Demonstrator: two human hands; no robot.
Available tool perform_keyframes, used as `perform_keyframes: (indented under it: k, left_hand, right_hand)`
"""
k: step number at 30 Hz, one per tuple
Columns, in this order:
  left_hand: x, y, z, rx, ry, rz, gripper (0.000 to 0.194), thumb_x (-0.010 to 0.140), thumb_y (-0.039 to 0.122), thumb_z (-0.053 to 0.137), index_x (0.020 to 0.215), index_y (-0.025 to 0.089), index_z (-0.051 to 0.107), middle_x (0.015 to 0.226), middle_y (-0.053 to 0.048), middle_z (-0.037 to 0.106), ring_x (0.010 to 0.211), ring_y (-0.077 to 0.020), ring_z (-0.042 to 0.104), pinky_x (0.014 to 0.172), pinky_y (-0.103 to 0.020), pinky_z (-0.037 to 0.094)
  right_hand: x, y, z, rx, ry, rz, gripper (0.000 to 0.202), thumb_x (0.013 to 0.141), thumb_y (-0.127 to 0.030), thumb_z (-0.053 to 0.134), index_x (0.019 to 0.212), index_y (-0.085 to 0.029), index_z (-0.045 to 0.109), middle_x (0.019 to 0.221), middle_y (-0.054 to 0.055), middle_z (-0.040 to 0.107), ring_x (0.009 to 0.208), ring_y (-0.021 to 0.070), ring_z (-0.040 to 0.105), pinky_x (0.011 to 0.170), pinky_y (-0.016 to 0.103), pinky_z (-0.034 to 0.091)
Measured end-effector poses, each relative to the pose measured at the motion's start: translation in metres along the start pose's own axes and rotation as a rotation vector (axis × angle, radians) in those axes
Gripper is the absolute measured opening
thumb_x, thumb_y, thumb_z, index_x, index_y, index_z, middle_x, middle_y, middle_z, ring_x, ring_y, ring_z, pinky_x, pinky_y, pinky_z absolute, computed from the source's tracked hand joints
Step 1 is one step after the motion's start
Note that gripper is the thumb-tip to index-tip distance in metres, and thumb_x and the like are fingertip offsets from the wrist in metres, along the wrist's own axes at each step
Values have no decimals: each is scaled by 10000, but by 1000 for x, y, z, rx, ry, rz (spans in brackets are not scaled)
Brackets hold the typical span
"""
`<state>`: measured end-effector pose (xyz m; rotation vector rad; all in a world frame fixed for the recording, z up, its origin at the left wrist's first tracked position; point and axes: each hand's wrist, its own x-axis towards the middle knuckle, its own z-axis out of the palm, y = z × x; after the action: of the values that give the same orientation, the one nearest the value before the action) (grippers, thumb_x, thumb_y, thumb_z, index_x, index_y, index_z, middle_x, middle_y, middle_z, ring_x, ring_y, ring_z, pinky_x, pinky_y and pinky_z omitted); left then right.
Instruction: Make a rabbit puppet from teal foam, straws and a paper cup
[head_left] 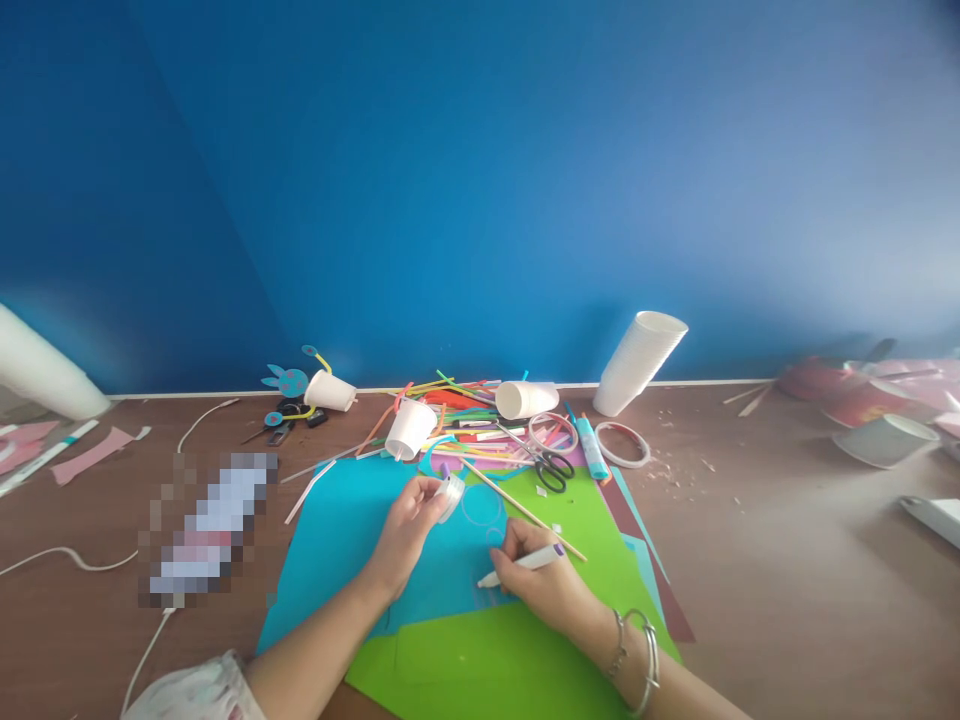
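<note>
My right hand (pixel 551 585) is closed around a white marker (pixel 525 566) with a purple end, its tip low over a blue paper sheet (pixel 330 540). Raised above the same sheet, my left hand (pixel 409 525) pinches a small whitish ring, which looks like a tape roll (pixel 451 498). A purple piece, perhaps the marker's cap, shows beside my left fingers. Between my hands, faint round outlines (pixel 481 506) are drawn on the blue sheet. Green paper (pixel 465 665) lies at the front and right. A thin wooden stick (pixel 525 510) lies slanted just beyond my right hand.
Scissors (pixel 553 470), a glue stick (pixel 592 450), tape rings (pixel 622 445) and several straws lie behind the papers. Paper cups (pixel 411 430) lie there too; a leaning cup stack (pixel 641 362) stands by the blue wall. A cabled, blurred-out object (pixel 214 525) is at left.
</note>
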<state>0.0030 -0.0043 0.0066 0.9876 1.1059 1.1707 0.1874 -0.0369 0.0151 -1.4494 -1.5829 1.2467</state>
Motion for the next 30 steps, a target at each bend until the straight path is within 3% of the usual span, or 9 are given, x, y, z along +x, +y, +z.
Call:
perform_keyframes:
  k: [11, 18, 24, 30]
  left_hand:
    - [0, -2, -1, 1, -16, 24, 330, 752, 492, 636, 875, 191, 582, 833, -16, 611, 850, -199, 596, 820, -331, 446]
    - [0, -1, -1, -13, -28, 28, 300, 774, 467, 626, 879, 191, 573, 856, -19, 603, 867, -190, 583, 817, -321, 445]
    - [0, -1, -1, -1, -24, 21, 313, 764, 472, 632, 880, 187, 577, 845, -15, 595, 859, -192, 590, 818, -324, 443]
    - [-1, -2, -2, 8, -39, 25, 318, 777, 473, 619, 891, 183, 561, 842, -13, 589, 864, -190, 585, 824, -327, 439]
  right_hand:
    - [-2, -1, -3, -74, -61, -38, 254, 678, -183, 523, 518, -222, 330, 436, -70, 426, 402, 77, 393, 401, 189, 307]
    - [0, 0, -2, 59, -41, 45, 230, 715, -248, 539, 573, -226, 359, 436, -61, 504, 402, 110, 506, 396, 195, 358]
    - [1, 1, 0, -18, -3, -2, 221, 705, -221, 530, 558, -223, 364, 437, -73, 436, 403, 83, 403, 402, 192, 315]
    - [0, 2, -3, -74, -43, -40, 245, 686, -180, 509, 525, -223, 331, 443, -72, 413, 409, 74, 377, 400, 188, 294]
